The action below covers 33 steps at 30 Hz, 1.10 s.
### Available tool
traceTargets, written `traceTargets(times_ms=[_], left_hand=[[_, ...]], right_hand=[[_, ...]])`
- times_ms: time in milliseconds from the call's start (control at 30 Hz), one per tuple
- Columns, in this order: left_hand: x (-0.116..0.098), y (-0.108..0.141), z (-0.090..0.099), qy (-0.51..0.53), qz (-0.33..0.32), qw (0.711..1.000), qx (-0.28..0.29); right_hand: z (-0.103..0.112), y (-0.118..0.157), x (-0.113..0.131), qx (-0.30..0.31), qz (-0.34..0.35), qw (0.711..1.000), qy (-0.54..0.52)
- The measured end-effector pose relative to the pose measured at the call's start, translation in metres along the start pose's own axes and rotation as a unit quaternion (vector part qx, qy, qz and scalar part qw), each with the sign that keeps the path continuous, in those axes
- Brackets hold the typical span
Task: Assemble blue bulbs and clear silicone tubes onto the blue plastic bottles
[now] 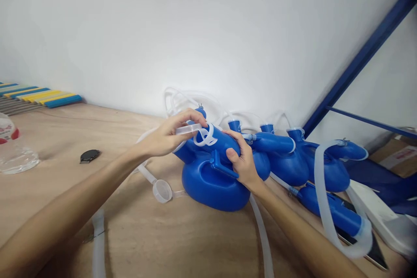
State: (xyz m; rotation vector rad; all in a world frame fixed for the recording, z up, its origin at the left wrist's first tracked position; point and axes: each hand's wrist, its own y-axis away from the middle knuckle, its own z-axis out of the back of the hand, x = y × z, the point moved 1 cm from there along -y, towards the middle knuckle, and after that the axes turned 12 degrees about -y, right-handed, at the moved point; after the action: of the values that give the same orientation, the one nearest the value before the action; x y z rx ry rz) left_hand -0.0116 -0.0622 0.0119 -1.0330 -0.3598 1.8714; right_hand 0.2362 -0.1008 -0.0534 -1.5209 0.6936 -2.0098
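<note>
My right hand (245,160) is wrapped round a blue plastic cylinder (223,142), its open mouth tilted toward my left side. At that mouth my left hand (176,132) grips a translucent white plastic cap strap (189,129). The strap joins a looped white ring (205,138) around the rim. Directly below, a blue jug-like urinal bottle (208,193) stands on the table, its neck partly behind my left hand. A blue clip-like handle (223,167) sticks out under the cylinder. A translucent round cap (162,191) lies left of the bottle.
More blue bottles (289,165) with cylinders and translucent hoses (321,191) crowd the right side. A watch-like black disc (90,155) and a clear plastic bottle (19,156) lie left on the wooden table (137,230). Striped rods (39,95) rest by the wall; a blue metal frame (365,61) rises right.
</note>
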Motion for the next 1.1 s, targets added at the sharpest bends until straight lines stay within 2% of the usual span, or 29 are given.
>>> traceTargets(times_ms=[100,233,400,500,700,800,933,1033,1100], left_hand=[[-0.009,0.005,-0.013,0.009,-0.006,1.0,0.012],[-0.013,0.007,-0.026,-0.029,-0.05,0.998,0.01],[-0.011,0.01,-0.028,0.053,-0.005,0.999,0.011],[-0.01,0.014,-0.03,0.072,-0.009,0.997,0.002],[-0.016,0.016,-0.038,0.025,-0.148,0.988,-0.047],[-0.025,0.016,-0.037,0.013,-0.187,0.981,-0.046],[-0.032,0.017,-0.036,0.01,-0.161,0.985,-0.055],[-0.028,0.018,-0.037,0.024,-0.115,0.99,-0.081],[-0.023,0.019,-0.04,0.071,-0.071,0.991,-0.091]], right_hand=[[0.0,-0.001,0.001,-0.017,0.016,1.0,0.011],[0.001,-0.001,0.011,-0.019,0.027,0.999,0.019],[-0.004,0.002,0.029,0.045,0.023,0.999,0.019],[-0.008,0.002,0.039,0.061,0.001,0.998,0.005],[-0.004,-0.002,0.062,0.112,-0.099,0.988,-0.028],[0.0,-0.004,0.069,0.153,-0.104,0.981,-0.054],[0.001,-0.009,0.067,0.164,-0.096,0.98,-0.066],[-0.004,-0.014,0.07,0.138,-0.065,0.988,-0.026],[-0.009,-0.016,0.077,0.105,-0.06,0.992,0.021]])
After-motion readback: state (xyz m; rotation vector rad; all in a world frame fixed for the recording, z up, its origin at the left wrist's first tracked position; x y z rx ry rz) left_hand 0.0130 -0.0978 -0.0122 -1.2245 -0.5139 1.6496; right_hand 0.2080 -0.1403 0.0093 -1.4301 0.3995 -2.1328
